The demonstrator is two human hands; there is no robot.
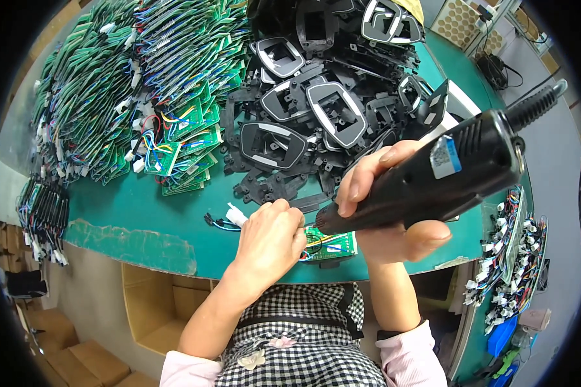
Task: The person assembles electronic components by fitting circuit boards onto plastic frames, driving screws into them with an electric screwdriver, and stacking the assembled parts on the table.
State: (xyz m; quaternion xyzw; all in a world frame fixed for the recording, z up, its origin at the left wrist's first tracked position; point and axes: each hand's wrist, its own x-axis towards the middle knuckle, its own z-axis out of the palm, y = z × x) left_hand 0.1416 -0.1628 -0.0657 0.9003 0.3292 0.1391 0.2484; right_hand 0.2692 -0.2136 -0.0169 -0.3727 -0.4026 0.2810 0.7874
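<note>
My right hand is wrapped round a black electric screwdriver, its cord end tilted up to the right. The tool's nose points down and left, over a green circuit board with coloured wires. At the board's left side is my left hand, its fingers curled closed; what they hold, if anything, is hidden. A white connector on wires sticks out beyond the left knuckles. The screwdriver's tip and part of the board are covered by my hands and the tool.
Dense stacks of wired circuit boards fill the back left of the green table. Black and silver plastic frames are heaped at the back centre. Wire bundles lie at the right, more cables at the left edge.
</note>
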